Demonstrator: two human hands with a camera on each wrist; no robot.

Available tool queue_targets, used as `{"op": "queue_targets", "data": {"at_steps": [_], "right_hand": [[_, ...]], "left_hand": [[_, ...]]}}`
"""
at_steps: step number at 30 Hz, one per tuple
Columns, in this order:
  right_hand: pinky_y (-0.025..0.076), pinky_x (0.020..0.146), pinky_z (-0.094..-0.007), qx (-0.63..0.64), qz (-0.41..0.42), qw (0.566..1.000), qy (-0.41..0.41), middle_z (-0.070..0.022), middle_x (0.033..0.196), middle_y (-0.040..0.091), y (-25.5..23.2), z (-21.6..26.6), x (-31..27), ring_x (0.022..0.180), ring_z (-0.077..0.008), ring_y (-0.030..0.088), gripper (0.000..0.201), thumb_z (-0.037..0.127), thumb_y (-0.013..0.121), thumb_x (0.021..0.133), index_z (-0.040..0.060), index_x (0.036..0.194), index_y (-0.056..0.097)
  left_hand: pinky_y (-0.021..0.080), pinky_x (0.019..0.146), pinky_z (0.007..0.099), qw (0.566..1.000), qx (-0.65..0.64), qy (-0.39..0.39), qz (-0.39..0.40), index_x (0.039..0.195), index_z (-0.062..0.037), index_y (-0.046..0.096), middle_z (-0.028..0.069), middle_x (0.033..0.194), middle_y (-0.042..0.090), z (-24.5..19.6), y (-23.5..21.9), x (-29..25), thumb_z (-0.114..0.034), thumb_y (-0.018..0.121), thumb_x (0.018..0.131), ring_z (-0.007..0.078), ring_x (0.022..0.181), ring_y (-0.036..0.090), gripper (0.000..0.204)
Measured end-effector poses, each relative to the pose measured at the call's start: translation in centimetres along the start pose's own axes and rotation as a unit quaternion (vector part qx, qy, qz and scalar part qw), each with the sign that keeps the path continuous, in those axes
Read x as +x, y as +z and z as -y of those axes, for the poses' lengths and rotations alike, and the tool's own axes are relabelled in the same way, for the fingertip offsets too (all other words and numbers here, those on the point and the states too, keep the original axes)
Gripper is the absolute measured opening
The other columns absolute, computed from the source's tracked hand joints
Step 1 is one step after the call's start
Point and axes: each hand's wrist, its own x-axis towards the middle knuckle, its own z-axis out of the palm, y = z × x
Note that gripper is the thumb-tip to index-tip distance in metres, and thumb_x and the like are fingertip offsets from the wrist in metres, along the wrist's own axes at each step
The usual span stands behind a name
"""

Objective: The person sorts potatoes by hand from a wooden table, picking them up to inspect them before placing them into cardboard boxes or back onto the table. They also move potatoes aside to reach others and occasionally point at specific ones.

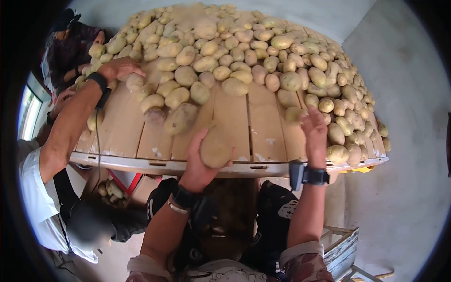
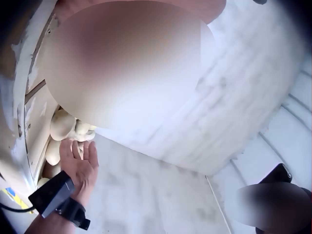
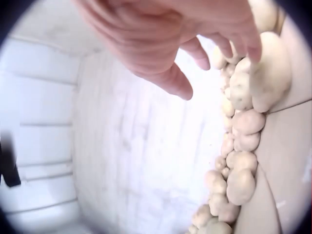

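A large potato (image 1: 216, 148) rests in my left hand (image 1: 198, 164), thumb on one side and fingertips round the other, above the table's near edge. In the left wrist view a blurred patch covers most of what this hand holds. My right hand (image 1: 314, 136) is over the slatted table (image 1: 268, 136) with nothing gripped, its fingers loosely bent in the right wrist view. Its fingertips are beside a potato (image 1: 295, 114) at the edge of the pile; whether they touch it, I cannot tell. The left wrist view also shows the right hand (image 2: 80, 168), palm visible.
Many potatoes (image 1: 235, 87) cover the table's far and right parts. At the left another person's hand (image 1: 120, 69) reaches over the pile, with a second person behind. Below the table are a container of potatoes (image 1: 112, 189) and a worn wooden chair (image 1: 340, 251). A wall (image 1: 399, 117) stands right.
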Motion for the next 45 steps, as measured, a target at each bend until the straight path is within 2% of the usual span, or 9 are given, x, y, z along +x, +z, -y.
{"op": "queue_targets", "data": {"at_steps": [14,18,20,24,32,34,36,39,45], "right_hand": [[0.031,0.1,-0.0335,-0.147,0.001,0.986,-0.072,-0.0224,0.127,0.044,-2.2,-2.5,3.6,0.121,-0.0301,0.04,0.061,0.008,0.057,0.071,-0.0028,0.128,0.039],[0.031,0.101,-0.031,-0.365,0.215,0.906,-0.007,-0.0239,0.127,0.044,-1.3,0.7,3.8,0.122,-0.0312,0.039,0.071,0.006,0.058,0.063,0.0002,0.13,0.037],[0.034,0.099,-0.0323,-0.458,0.249,0.846,-0.114,-0.0243,0.124,0.046,-1.4,-1.5,5.7,0.119,-0.0327,0.042,0.07,0.007,0.06,0.063,0.0004,0.129,0.037],[0.04,0.093,-0.0372,-0.501,0.262,0.825,0.014,-0.0222,0.114,0.054,0.3,1.6,5.8,0.109,-0.0343,0.05,0.073,0.023,0.07,0.059,0.0001,0.123,0.043],[0.043,0.083,-0.0362,-0.356,0.416,0.834,-0.071,-0.0216,0.104,0.058,6.6,5.6,-0.2,0.096,-0.0333,0.055,0.068,0.038,0.07,0.062,-0.0007,0.114,0.051],[0.044,0.081,-0.0363,-0.363,0.378,0.839,-0.147,-0.0211,0.105,0.059,7.1,5.6,-0.9,0.096,-0.0326,0.056,0.063,0.04,0.069,0.066,0.0004,0.112,0.053],[0.045,0.082,-0.0364,-0.325,0.376,0.867,-0.011,-0.021,0.107,0.058,7.3,7.1,0.6,0.098,-0.0324,0.056,0.062,0.043,0.068,0.069,0.0006,0.112,0.054],[0.044,0.088,-0.0395,-0.433,0.164,0.868,-0.177,-0.0249,0.107,0.058,5.0,2.9,7.3,0.102,-0.0343,0.055,0.067,0.043,0.067,0.071,0.0007,0.119,0.048],[0.047,0.08,-0.0382,-0.304,0.138,0.928,0.166,-0.023,0.103,0.059,2.9,2.0,16.3,0.101,-0.0294,0.057,0.076,0.043,0.064,0.073,-0.0067,0.123,0.039]], "left_hand": [[0.051,0.068,0.0369,0.997,0.009,0.024,-0.071,0.112,-0.0107,0.051,0.0099,0.107,0.058,-1.2,-0.3,-0.4,-0.048,0.047,0.084,0.0268,0.094,0.058,0.047],[0.051,0.069,0.0363,0.997,-0.032,0.014,-0.07,0.114,-0.0095,0.05,0.0102,0.106,0.058,-2.1,-0.4,-0.4,-0.049,0.047,0.083,0.0271,0.093,0.058,0.05],[0.05,0.069,0.0365,0.997,-0.037,0.05,-0.043,0.112,-0.0101,0.051,0.01,0.105,0.058,-2.4,-0.7,-0.6,-0.05,0.046,0.083,0.0272,0.092,0.058,0.05],[0.052,0.065,0.0338,0.99,-0.116,0.075,-0.031,0.114,-0.0091,0.05,0.0107,0.106,0.058,-2.7,-0.7,-0.7,-0.052,0.046,0.082,0.0258,0.091,0.059,0.054],[0.053,0.065,0.033,0.995,-0.05,0.054,-0.063,0.114,-0.0105,0.05,0.0113,0.104,0.058,-2.4,0.3,-0.7,-0.052,0.047,0.082,0.0264,0.089,0.06,0.052],[0.053,0.065,0.0329,0.994,-0.059,0.048,-0.075,0.114,-0.0108,0.05,0.0114,0.104,0.058,-1.7,0.3,-0.6,-0.051,0.047,0.082,0.0266,0.088,0.06,0.051],[0.053,0.066,0.0347,0.997,-0.052,0.034,-0.051,0.113,-0.0104,0.049,0.0116,0.105,0.057,-1.4,-0.4,-0.3,-0.05,0.048,0.083,0.0277,0.087,0.06,0.05],[0.053,0.066,0.0362,0.996,-0.075,0.02,-0.054,0.113,-0.0102,0.049,0.0117,0.105,0.057,-1.3,-0.1,-0.3,-0.049,0.047,0.083,0.0293,0.088,0.06,0.049],[0.053,0.067,0.0372,0.994,-0.059,0.0,-0.089,0.112,-0.0114,0.049,0.0113,0.104,0.057,-1.1,0.1,0.5,-0.049,0.048,0.083,0.0298,0.087,0.06,0.048]]}}
